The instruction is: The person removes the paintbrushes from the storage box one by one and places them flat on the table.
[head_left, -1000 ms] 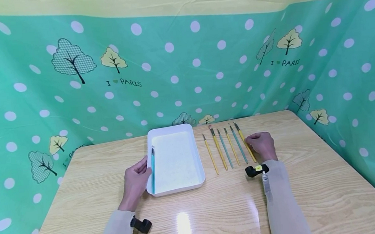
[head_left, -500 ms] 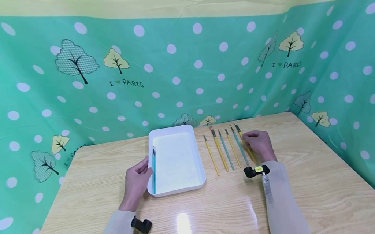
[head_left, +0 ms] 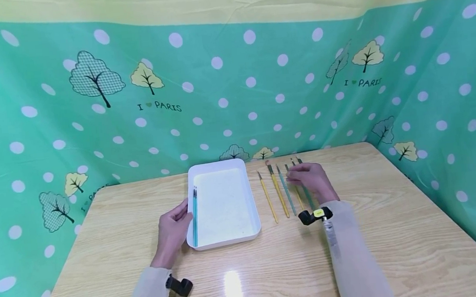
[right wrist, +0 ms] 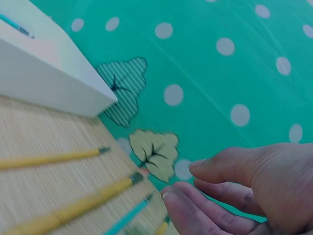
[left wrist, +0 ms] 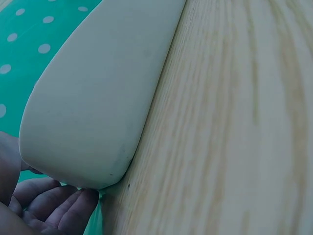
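My left hand holds the left wall of a white tray, thumb over the rim and fingers outside; the left wrist view shows its fingers by the tray's outer wall. Two teal paintbrushes lie inside along that wall. Above the right part of a row of paintbrushes is my right hand, partly covering several of them. In the right wrist view its thumb and fingers stand apart with nothing seen between them. A thin yellow paintbrush, a thicker yellow one and a teal one lie uncovered.
The wooden table carries everything. A green dotted curtain hangs behind the table and along its sides. The tray stands left of the brush row, near the table's back edge.
My right hand has moved left from the rightmost yellow paintbrush, over the neighbouring teal and yellow ones. My left hand and the tray have stayed in place.
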The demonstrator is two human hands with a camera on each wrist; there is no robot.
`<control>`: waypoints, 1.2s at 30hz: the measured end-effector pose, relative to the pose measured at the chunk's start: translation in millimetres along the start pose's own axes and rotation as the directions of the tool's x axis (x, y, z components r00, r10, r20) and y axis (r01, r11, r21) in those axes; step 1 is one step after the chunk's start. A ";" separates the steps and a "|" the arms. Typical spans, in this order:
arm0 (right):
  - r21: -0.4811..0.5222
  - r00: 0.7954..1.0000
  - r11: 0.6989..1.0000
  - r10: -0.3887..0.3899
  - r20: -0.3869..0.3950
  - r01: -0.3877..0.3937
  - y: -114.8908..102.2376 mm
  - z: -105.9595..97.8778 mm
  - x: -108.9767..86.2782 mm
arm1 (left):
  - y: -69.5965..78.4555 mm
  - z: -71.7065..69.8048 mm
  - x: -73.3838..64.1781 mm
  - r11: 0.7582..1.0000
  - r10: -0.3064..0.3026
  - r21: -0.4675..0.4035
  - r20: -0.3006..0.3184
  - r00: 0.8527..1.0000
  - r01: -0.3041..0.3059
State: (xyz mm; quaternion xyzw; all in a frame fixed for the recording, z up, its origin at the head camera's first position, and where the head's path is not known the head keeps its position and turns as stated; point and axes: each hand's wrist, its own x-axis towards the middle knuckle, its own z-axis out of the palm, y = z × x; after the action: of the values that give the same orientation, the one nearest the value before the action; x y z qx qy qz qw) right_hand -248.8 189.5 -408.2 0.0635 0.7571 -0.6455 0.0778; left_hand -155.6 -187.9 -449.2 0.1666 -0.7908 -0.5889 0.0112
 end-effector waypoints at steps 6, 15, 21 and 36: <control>0.026 0.999 0.999 0.020 0.045 -0.021 -5.9 21.7 0.8 | -1.2 -0.8 -0.2 1.000 -0.009 0.008 0.005 1.000 0.009; -0.072 0.997 0.996 0.054 0.060 -0.050 -14.3 50.6 6.7 | 1.5 -0.1 -0.2 1.000 -0.007 0.016 -0.007 1.000 0.008; -0.055 0.996 0.998 0.042 0.083 -0.037 -23.3 68.4 5.3 | 1.0 2.4 -1.0 1.000 -0.008 0.019 -0.001 1.000 0.008; -0.052 0.982 0.998 -0.021 0.187 0.031 -37.2 110.8 -2.9 | -0.9 0.9 -0.7 1.000 -0.016 0.012 0.008 1.000 0.016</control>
State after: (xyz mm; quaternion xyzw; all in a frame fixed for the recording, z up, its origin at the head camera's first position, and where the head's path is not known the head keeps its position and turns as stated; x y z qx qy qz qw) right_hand -249.3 74.2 -388.8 -0.0095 0.7646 -0.6287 0.1416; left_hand -154.9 -187.2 -450.2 0.1707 -0.7928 -0.5851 0.0024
